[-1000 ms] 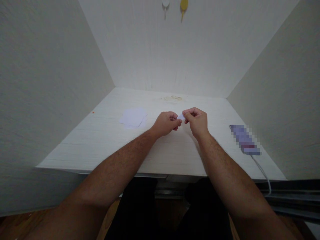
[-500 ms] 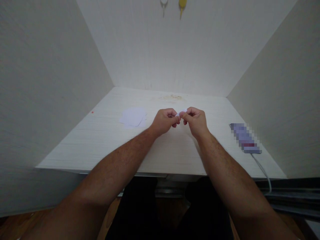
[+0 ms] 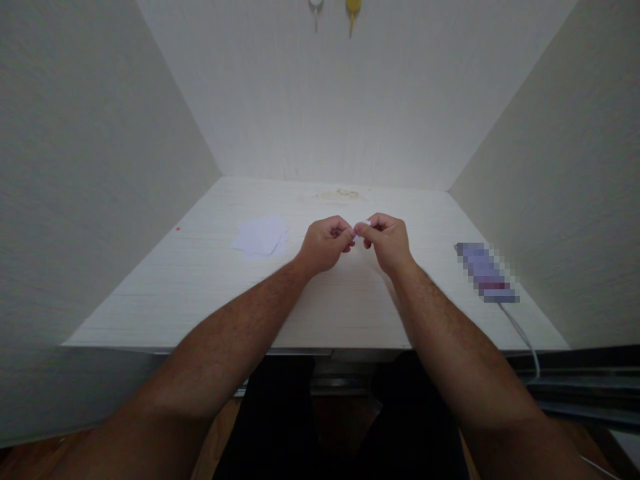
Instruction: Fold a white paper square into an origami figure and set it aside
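Observation:
Between my hands is a small piece of white paper, mostly covered by the fingers. My left hand pinches its left end with thumb and forefinger. The right end is gripped by my right hand, whose thumb lies across the front of the paper. Both hands meet just above the middle of the white desk. To the left of them, several sheets of white paper lie in a loose overlapping pile. How the held piece is folded cannot be made out.
A blurred-out flat device with a white cable lies at the desk's right side. Pale panels enclose the desk on the left, back and right. Two hooks, one yellow, hang on the back panel. A brownish stain marks the rear.
The view has shifted slightly. My fingertips have come closer together on the paper, and less of it shows between them. The pile and the device have stayed in place.

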{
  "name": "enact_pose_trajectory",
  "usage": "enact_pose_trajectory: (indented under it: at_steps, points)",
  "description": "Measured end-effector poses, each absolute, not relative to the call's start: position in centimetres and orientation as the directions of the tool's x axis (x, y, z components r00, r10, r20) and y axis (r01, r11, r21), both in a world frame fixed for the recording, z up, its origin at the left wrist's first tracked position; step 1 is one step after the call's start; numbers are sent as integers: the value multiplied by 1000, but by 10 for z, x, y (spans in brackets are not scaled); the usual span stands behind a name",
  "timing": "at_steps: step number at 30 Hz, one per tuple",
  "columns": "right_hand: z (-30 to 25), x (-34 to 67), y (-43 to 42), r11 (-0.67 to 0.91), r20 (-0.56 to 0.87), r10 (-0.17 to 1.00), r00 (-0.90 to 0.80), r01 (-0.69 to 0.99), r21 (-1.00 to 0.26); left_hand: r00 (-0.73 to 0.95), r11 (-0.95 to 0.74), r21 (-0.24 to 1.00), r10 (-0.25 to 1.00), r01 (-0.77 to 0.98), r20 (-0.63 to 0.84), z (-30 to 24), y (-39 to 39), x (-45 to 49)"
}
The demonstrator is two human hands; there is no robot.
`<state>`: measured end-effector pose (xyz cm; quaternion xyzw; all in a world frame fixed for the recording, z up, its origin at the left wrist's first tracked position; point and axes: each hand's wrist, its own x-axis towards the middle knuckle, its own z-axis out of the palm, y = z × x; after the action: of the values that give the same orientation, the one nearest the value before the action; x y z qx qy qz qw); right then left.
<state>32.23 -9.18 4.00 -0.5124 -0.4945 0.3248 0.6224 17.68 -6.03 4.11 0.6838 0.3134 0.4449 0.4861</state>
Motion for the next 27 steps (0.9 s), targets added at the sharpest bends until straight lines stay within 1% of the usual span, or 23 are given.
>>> enact_pose_trajectory:
  at_steps: [5,9,12,14,17,20,22,23,25,27]
  points:
    - [39,324,-90,251,267,922,281,91,-964,401,-357,933,863,51,308,41,-61,176]
    - [36,324,-86,262,248,920,304,-5,-965,361,-340,939,883,53,299,36,-59,175]
    - [36,322,-86,281,248,916,314,-63,-958,313,-316,949,903,19,295,33,-57,175]
    - [36,321,-87,281,255,930,265,-65,-957,306,-280,960,913,-10,270,32,-57,175]
    - [35,321,-87,288,272,942,197,-56,-956,350,-205,974,909,-95,225,34,-57,174]
    - [34,324,-87,300,284,946,154,-91,-950,457,-14,969,880,-245,128,36,-56,173]
    - [35,326,-88,300,289,951,108,-111,-948,532,103,954,844,-282,66,36,-54,171]
    - [35,327,-89,298,290,954,80,-111,-948,557,135,950,829,-282,47,35,-53,171]
    - [37,326,-90,293,290,956,40,-109,-950,569,149,949,822,-278,38,35,-51,170]
    - [38,325,-90,281,278,960,45,-128,-951,529,126,949,847,-290,49,33,-48,170]
